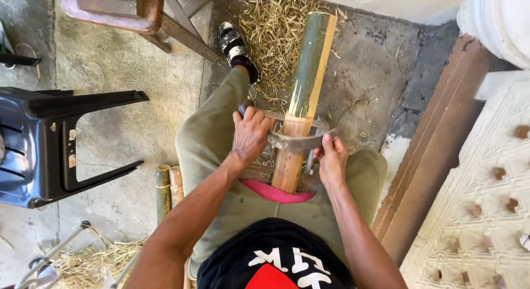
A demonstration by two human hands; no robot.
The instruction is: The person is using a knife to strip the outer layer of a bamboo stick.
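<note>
A curved, dull-metal blade (295,141) is gripped at both ends, fingers of the left hand (249,135) and right hand (332,161) clamped round it, across a split green bamboo length (305,84) propped between the knees above the rough concrete floor (121,129).

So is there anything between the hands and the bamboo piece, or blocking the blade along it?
Nothing visible. The left hand and right hand each grip an end of the curved blade, which lies straight across the bamboo piece. Ahead of the blade the bamboo's surface is bare; shavings lie beside it on the floor.

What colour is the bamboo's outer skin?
Green on the bamboo; the shaved lower part is tan. Head view.
</note>
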